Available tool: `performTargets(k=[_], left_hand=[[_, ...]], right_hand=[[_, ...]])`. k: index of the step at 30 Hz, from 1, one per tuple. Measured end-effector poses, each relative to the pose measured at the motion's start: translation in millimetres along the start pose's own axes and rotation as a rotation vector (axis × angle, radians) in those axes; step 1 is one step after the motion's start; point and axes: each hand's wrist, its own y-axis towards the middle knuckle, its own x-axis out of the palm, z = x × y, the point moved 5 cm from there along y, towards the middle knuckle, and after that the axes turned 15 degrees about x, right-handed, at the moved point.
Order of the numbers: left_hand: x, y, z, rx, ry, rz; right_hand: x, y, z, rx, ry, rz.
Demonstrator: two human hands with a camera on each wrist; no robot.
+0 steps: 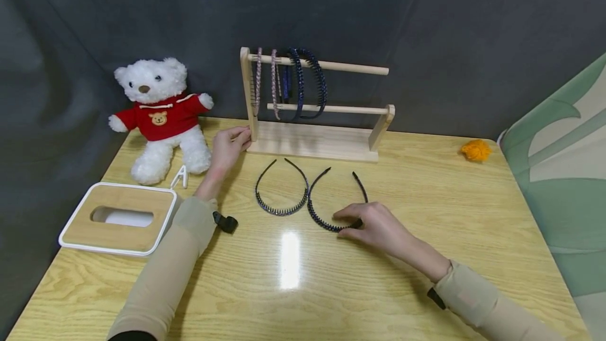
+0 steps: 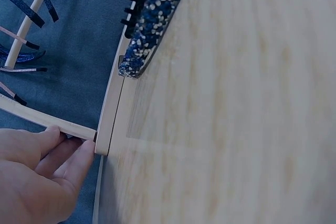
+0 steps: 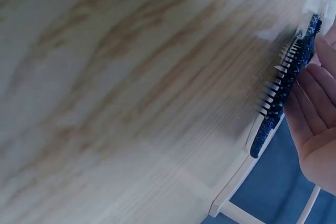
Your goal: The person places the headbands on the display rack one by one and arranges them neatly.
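Note:
A light wooden headband stand [image 1: 312, 141] stands at the back of the table, with pink braided headbands [image 1: 274, 86] and dark blue toothed headbands [image 1: 298, 83] hung over its rods. My left hand [image 1: 230, 146] holds the foot of the stand's left post [image 2: 73, 127], fingertips by the base. On the tabletop in front lie two dark toothed headbands side by side, ends pointing away from me. My right hand [image 1: 379, 225] grips the right headband [image 1: 318, 218] at its curved front, thumb and fingers about the band. The left headband [image 1: 282, 212] lies close against it.
A white teddy bear [image 1: 165, 114] in a red top sits at the back left, near a white letter A [image 1: 180, 177]. Closer in stands a tissue box [image 1: 123, 188] with a wooden lid. An orange crumpled object [image 1: 475, 150] lies at the far right.

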Motion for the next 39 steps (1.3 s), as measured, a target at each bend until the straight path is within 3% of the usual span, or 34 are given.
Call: performTargets(k=[7, 19, 39], left_hand=[[-0.2, 0.6, -0.5, 0.000, 0.011, -0.004], [0.6, 0.2, 0.6, -0.002, 0.022, -0.008], [0.3, -1.2, 1.4, -0.011, 0.016, -0.010]], right_hand=[[3.2, 0.0, 0.7, -0.024, -0.028, -0.023], [3.8, -1.0, -3.7, -0.135, -0.073, 0.031], [8.4, -1.9, -3.2, -0.123, -0.066, 0.004]])
